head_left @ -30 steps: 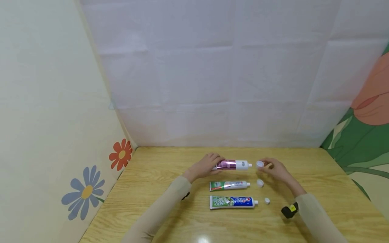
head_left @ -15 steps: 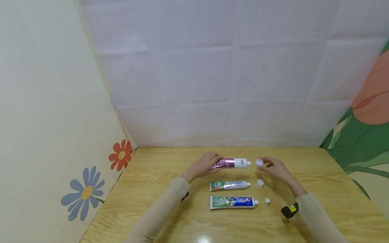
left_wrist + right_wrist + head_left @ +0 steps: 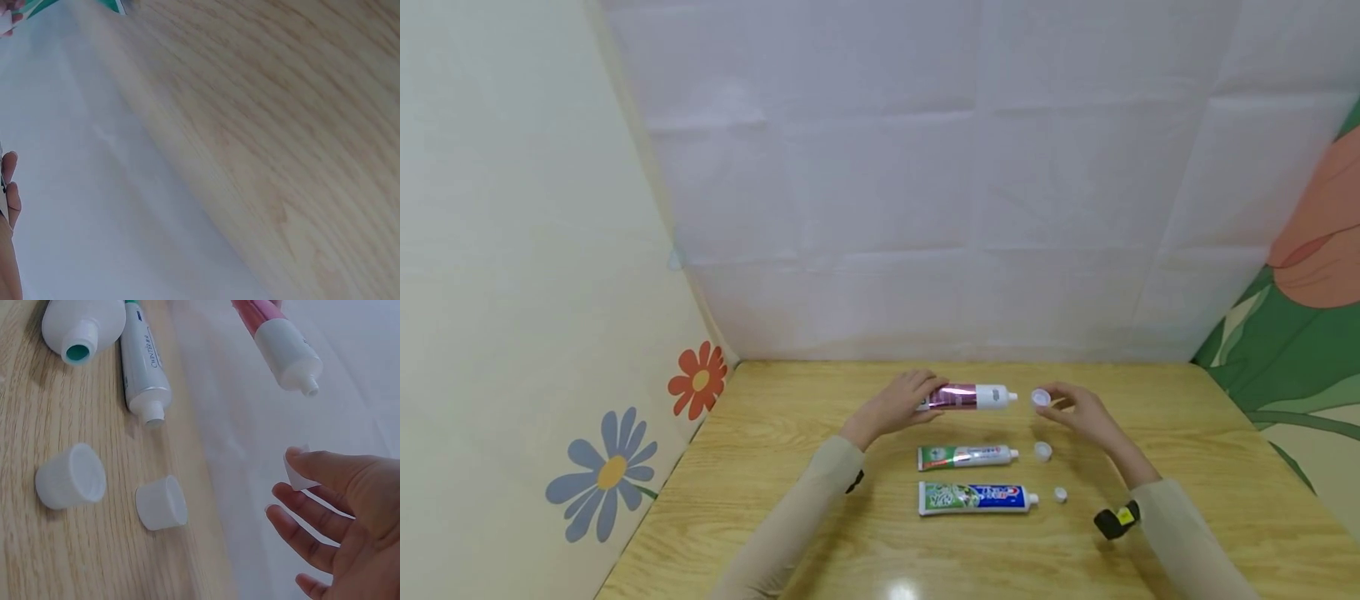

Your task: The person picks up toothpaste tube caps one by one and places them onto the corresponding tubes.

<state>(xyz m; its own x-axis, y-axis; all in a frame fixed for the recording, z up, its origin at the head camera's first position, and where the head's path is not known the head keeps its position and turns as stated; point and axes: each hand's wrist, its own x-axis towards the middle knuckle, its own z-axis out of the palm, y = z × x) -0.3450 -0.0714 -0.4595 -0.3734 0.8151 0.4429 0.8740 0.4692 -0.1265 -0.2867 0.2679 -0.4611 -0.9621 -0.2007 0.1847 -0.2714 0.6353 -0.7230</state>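
My left hand (image 3: 895,407) grips the crimped-end half of a pink-and-white toothpaste tube (image 3: 991,397), whose bare nozzle points right. Facing that nozzle, a small gap away, is a white cap (image 3: 1041,398), pinched between thumb and fingers of my right hand (image 3: 1088,417). The cap's hollow side shows in the head view. From the right wrist, the pinched cap (image 3: 301,472) appears below the tube's nozzle, apart from it. At the left wrist view's edge only a few fingers (image 3: 11,195) and a sliver of the tube show.
Nearer the person lie a green-and-white toothpaste tube (image 3: 981,457) and a blue-and-green toothpaste tube (image 3: 992,497), both uncapped. White caps (image 3: 1042,452) (image 3: 72,478) sit on the wooden table (image 3: 820,550) off their nozzles. A white cloth (image 3: 880,308) hangs behind the table.
My left hand has shifted slightly back and left, carrying the pink-and-white tube. My right hand has moved back a little with the cap, whose hollow side now shows more. The other tubes stay put.
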